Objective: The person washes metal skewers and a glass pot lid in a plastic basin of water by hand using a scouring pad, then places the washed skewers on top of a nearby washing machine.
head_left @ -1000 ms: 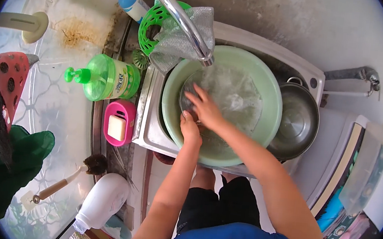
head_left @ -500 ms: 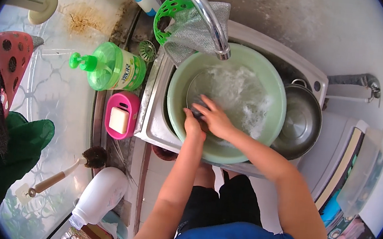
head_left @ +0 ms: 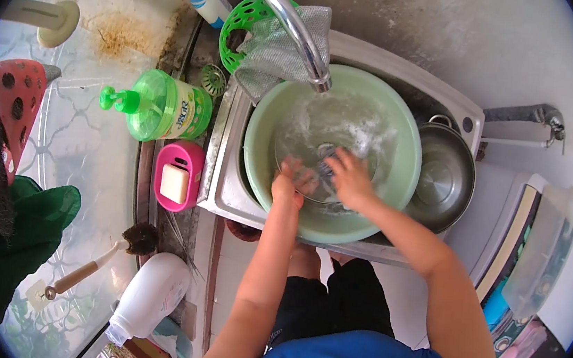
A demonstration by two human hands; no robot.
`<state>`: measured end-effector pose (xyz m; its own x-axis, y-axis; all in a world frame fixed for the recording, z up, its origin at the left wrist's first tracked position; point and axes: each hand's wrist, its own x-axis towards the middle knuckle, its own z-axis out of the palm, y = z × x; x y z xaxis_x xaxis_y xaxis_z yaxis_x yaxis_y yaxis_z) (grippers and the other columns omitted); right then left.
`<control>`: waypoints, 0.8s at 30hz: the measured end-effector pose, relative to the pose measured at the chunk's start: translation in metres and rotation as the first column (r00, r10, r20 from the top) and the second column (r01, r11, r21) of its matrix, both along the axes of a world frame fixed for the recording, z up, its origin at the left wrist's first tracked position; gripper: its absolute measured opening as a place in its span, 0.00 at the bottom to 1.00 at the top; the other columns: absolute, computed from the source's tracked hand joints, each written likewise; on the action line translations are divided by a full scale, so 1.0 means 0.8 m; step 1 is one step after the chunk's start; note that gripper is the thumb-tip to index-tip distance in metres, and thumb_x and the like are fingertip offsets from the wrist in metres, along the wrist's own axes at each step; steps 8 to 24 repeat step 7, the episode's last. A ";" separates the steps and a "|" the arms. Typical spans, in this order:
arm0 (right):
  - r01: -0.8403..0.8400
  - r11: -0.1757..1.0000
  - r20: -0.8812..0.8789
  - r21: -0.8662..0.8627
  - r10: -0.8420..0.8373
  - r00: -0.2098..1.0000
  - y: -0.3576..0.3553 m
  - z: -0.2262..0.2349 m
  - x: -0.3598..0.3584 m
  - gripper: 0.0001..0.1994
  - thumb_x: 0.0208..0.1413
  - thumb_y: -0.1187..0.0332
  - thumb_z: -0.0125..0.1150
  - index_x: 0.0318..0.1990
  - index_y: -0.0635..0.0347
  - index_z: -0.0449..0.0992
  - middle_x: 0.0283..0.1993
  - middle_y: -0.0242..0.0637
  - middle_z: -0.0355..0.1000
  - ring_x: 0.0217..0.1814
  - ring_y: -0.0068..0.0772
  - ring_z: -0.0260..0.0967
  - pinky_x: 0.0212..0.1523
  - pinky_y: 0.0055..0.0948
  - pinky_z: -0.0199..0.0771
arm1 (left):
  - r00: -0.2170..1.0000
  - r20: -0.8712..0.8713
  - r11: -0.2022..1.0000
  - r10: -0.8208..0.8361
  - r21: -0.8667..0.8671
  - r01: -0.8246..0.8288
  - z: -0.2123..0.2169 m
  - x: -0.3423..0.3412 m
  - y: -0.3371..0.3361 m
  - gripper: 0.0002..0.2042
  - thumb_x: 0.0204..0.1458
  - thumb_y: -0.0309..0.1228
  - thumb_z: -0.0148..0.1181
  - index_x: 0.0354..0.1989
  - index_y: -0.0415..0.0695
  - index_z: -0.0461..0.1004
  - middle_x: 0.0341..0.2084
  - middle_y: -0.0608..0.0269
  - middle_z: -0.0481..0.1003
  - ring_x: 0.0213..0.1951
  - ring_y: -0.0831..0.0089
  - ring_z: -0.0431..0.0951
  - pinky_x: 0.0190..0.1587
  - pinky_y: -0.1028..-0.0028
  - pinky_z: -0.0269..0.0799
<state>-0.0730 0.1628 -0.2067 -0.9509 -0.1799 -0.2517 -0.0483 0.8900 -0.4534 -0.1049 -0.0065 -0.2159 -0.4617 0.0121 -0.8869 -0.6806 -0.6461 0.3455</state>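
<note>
In a pale green basin (head_left: pixel 401 184) of sudsy water lies a round, see-through pot lid (head_left: pixel 301 135) with a thin rim, mostly under the surface. My left hand (head_left: pixel 293 183) dips into the water at the lid's near left edge, fingers curled at the rim and partly blurred by water. My right hand (head_left: pixel 353 179) is bent over the lid's middle, its fingertips at a small dark grey lump (head_left: pixel 327 157). Whether that lump is the lid's knob or a scrubber I cannot tell. Above the basin hangs a chrome faucet (head_left: pixel 298 30).
The basin sits in a steel sink (head_left: pixel 229 190), beside a metal pot (head_left: pixel 440 178). To the left stand a green soap pump bottle (head_left: pixel 161 106), a pink soap dish (head_left: pixel 194 159) and a white bottle (head_left: pixel 152 291). Mesh cloth (head_left: pixel 286 46) drapes from a green holder (head_left: pixel 229 44) behind.
My right hand has moved right, away from my left hand, and the dark lump now shows nearer the basin's middle. The lid shows more of its outline, and the foam has spread and thinned.
</note>
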 end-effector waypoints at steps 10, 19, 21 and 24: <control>0.038 0.968 0.311 0.249 -0.117 0.943 0.026 -0.095 -0.121 0.20 0.56 0.65 0.45 0.56 0.59 0.64 0.49 0.53 0.70 0.50 0.48 0.70 0.49 0.45 0.68 | 0.966 -0.045 0.966 -0.255 0.026 0.256 -0.004 -0.003 0.001 0.26 0.59 0.25 0.45 0.65 0.53 0.47 0.55 0.52 0.65 0.44 0.51 0.75 0.37 0.45 0.76; 0.038 0.968 0.311 0.249 -0.117 0.943 0.026 -0.095 -0.121 0.20 0.56 0.65 0.45 0.56 0.59 0.64 0.49 0.53 0.70 0.50 0.48 0.70 0.49 0.45 0.68 | 0.966 -0.045 0.966 -0.255 0.026 0.256 -0.004 -0.003 0.001 0.26 0.59 0.25 0.45 0.65 0.53 0.47 0.55 0.52 0.65 0.44 0.51 0.75 0.37 0.45 0.76; 0.038 0.968 0.311 0.249 -0.117 0.943 0.026 -0.095 -0.121 0.20 0.56 0.65 0.45 0.56 0.59 0.64 0.49 0.53 0.70 0.50 0.48 0.70 0.49 0.45 0.68 | 0.966 -0.045 0.966 -0.255 0.026 0.256 -0.004 -0.003 0.001 0.26 0.59 0.25 0.45 0.65 0.53 0.47 0.55 0.52 0.65 0.44 0.51 0.75 0.37 0.45 0.76; 0.038 0.968 0.311 0.249 -0.117 0.943 0.026 -0.095 -0.121 0.20 0.56 0.65 0.45 0.56 0.59 0.64 0.49 0.53 0.70 0.50 0.48 0.70 0.49 0.45 0.68 | 0.966 -0.045 0.966 -0.255 0.026 0.256 -0.004 -0.003 0.001 0.26 0.59 0.25 0.45 0.65 0.53 0.47 0.55 0.52 0.65 0.44 0.51 0.75 0.37 0.45 0.76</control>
